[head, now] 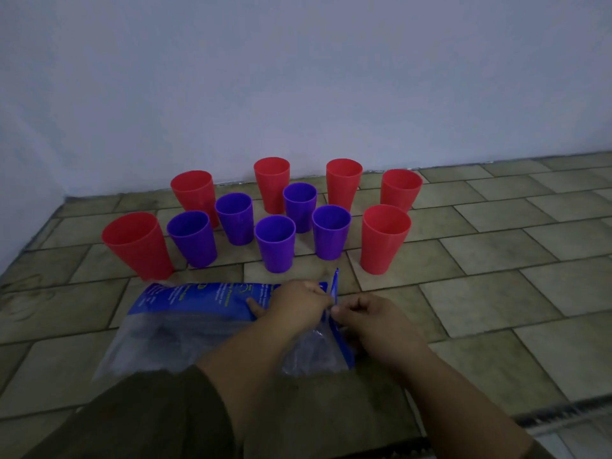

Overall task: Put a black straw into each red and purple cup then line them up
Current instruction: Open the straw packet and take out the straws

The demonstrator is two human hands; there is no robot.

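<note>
Head view: left hand and right hand, side by side, each pinching the blue-banded end of a clear plastic bag lying on the tiled floor. Dark contents inside the bag, too blurred to identify. Six red cups and five purple cups, upright, clustered just beyond the hands.

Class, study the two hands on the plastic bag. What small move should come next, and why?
Probably pull the end of the bag apart to open it. The left hand and right hand both pinch its blue-edged end, no straw is out yet, and the red cups and purple cups hold no straws.
</note>
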